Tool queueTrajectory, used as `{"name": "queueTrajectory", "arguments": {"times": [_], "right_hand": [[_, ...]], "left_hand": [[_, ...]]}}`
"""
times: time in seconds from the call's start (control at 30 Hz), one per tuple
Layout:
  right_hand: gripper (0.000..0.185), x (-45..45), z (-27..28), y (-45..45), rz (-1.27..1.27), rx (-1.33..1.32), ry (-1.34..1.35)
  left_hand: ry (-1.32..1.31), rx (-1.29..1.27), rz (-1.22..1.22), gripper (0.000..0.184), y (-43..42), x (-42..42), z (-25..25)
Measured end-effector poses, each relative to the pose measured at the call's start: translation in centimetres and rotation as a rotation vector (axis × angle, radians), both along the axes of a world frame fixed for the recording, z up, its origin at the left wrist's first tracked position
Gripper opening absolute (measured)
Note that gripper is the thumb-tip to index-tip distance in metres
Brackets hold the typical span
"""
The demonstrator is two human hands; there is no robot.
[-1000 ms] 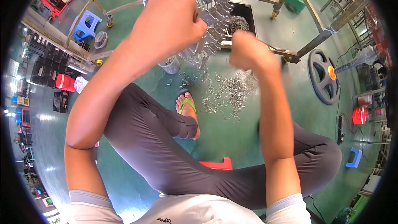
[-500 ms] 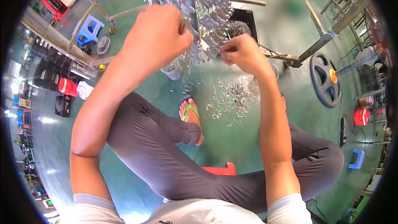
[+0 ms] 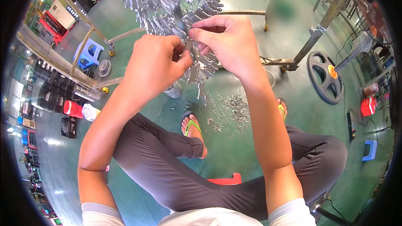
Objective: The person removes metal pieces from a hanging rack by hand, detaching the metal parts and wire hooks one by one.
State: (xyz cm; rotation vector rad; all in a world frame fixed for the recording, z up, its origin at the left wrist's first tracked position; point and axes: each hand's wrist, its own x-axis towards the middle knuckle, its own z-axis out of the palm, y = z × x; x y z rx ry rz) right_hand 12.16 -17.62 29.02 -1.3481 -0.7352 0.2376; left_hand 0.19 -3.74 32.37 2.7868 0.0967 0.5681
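Note:
A dense cluster of grey metal parts (image 3: pixel 155 10) hangs in front of me, in tiers. My left hand (image 3: pixel 159 62) is closed at its lower front, thumb and curled fingers pinching a small flat metal part (image 3: pixel 189 45). Close beside it, my right hand (image 3: pixel 230 42) has its thumb and forefinger pressed together at the top of that part. What lies between the right fingertips is too small to make out. More metal parts (image 3: pixel 194 72) hang just below the hands.
Small curved wire pieces (image 3: pixel 236 111) lie scattered on the green floor between my feet. A clear tub (image 3: pixel 173 90) stands below my left hand. A wheeled metal frame (image 3: pixel 293 60) surrounds the hanging parts. A blue stool (image 3: pixel 88 52) is at left, a black spoked base (image 3: pixel 325 77) at right.
My right hand has moved left and up, from apart to right beside my left hand. The left hand has lowered a little, and the view has shifted slightly.

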Motion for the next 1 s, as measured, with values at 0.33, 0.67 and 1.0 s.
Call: {"name": "queueTrajectory", "arguments": {"times": [0.33,0.67,1.0], "right_hand": [[0.021,-2.0,-0.3,0.8,-0.181,0.079,0.045],[0.018,-1.6,0.0,1.0,-0.235,0.298,0.097],[0.018,0.2,-0.3,1.2,-0.270,0.241,0.080]], "left_hand": [[-0.134,0.217,-0.033,0.014,-1.0,-0.1,-0.6],[-0.284,0.011,0.015,0.030,-0.9,1.1,3.0],[-0.431,0.445,0.291,0.047,2.2,6.6,3.8]]}}
